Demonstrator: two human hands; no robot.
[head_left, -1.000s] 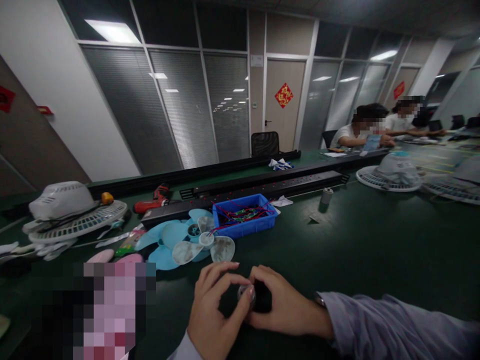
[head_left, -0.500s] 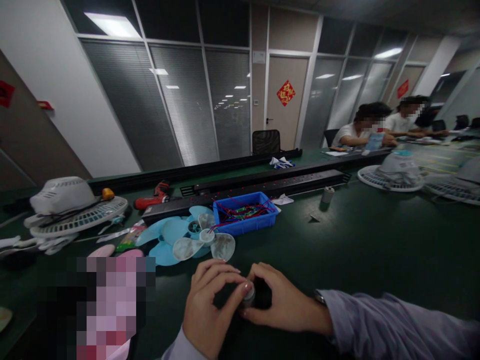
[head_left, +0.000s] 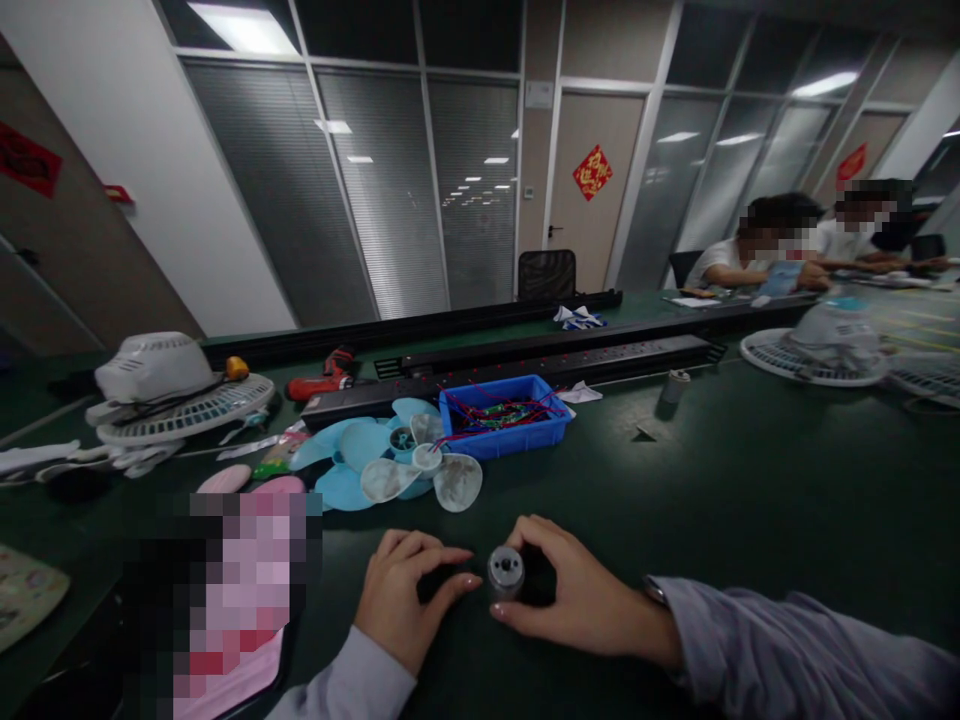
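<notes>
A small cylindrical metal motor (head_left: 506, 568) stands on the dark green table, its round end with small holes facing up. My right hand (head_left: 576, 590) is curled round it from the right, thumb in front and fingers behind. Just left of the motor is my left hand (head_left: 411, 590). Its thumb and index finger are apart with nothing between them, and it does not touch the motor. A similar grey cylinder (head_left: 675, 388) stands farther back on the right.
Light blue fan blades (head_left: 349, 448) and a grey fan blade (head_left: 457, 482) lie beside a blue bin (head_left: 510, 440) of wired parts. Behind are a red power drill (head_left: 319, 386) and long black rails. Fan heads (head_left: 157, 365) stand left and right. Two people sit at the far right.
My left hand has come off the top of the motor and moved a little left, uncovering its end face. My right hand stays round the motor. The view has shifted slightly.
</notes>
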